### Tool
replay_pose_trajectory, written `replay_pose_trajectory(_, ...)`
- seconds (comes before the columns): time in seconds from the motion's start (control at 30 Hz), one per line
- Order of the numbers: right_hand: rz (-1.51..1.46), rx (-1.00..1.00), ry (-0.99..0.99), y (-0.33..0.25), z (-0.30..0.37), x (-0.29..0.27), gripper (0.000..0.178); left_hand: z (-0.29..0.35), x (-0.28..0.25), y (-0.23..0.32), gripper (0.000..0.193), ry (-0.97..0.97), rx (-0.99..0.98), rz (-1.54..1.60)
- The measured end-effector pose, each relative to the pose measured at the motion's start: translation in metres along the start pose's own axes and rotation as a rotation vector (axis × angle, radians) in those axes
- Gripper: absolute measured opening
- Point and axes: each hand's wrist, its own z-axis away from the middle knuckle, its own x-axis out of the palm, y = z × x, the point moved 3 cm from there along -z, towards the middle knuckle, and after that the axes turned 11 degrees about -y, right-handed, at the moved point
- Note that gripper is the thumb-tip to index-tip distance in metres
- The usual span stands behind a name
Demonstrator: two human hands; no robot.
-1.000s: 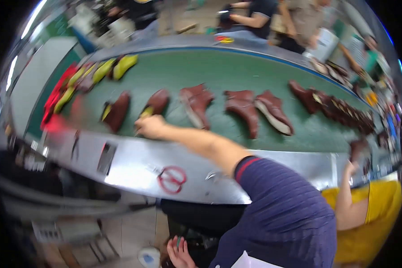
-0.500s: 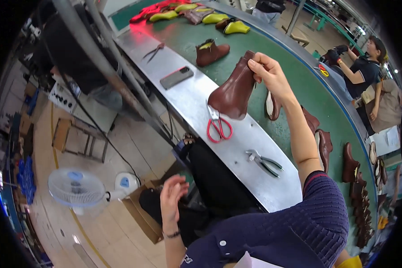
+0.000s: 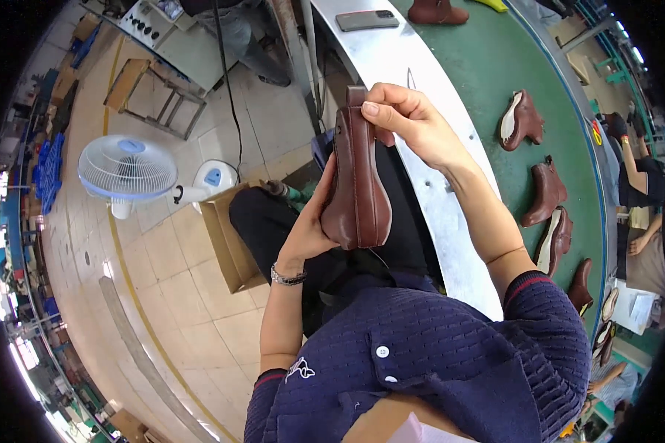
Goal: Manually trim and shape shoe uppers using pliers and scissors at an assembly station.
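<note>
- Head view, change: half a second ago the right hand alone held the reddish-brown smooth leather ankle boot (image 3: 358, 184) over the long silver metal ledge (image 3: 380, 55), and the left hand was empty; now the boot is just left of the ledge, above the lap, heel toward the camera, and both hands share it, which should make it steadier to handle.
- Head view, hands: the right hand (image 3: 410, 122) pinches the boot's top edge beside the pull tab, its forearm crossing the ledge; the left hand (image 3: 314, 214) cups the boot's lower left side, some fingers hidden behind.
- Head view, counts: one boot held; one dark, flat, rectangular phone (image 3: 367, 20) on the ledge's upper end; right of the ledge, on the green belt (image 3: 488, 66), five similar brown boots (image 3: 524, 122) can be made out, the rest too small to count; well left of the ledge, one white-and-blue round fan (image 3: 128, 170) and one wooden-topped stool (image 3: 125, 85).
</note>
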Motion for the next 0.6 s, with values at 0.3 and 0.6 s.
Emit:
replay_pose_trajectory(0.3,0.258,0.075,0.297,0.039,0.032,-0.017,0.033,0.049,-0.008,-0.012,0.120,0.235,-0.010,-0.123)
replay_pose_trajectory(0.6,1.256,0.750,0.554,0.154,0.245,-0.047,0.062,0.194,-0.059,-0.036,0.058,0.756,-0.158,0.422)
